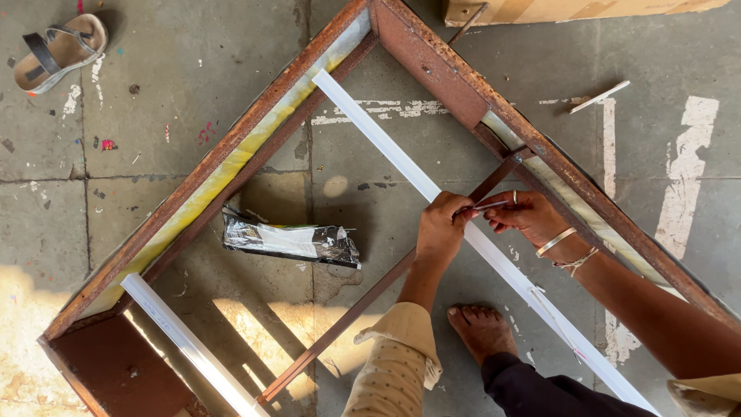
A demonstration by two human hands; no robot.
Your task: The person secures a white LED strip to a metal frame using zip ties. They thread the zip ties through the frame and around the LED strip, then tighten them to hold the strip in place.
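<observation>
Both hands meet over a long white plastic strip [401, 158] lying inside a rusty metal frame [432, 66]. The left hand [441, 230] closes on the strip; the right hand [525, 215] pinches a thin pen-like tool [480, 207], its tip hidden. The strip's lower end is cut off. Stained concrete floor [193, 69] carries a sandal [58, 50] and a crumpled foil wrapper [292, 241].

Left hand [440, 230]: bare, its forearm emerging from a beige sleeve [395, 363] printed with small dark dots and finished with a plain folded cuff. Right hand [526, 215]: a ring [515, 197] on one finger, a pale bangle [556, 241] and a thin thread bracelet [576, 262] at the wrist. Bare foot [482, 330]; dark trouser leg [532, 390] below it.
</observation>
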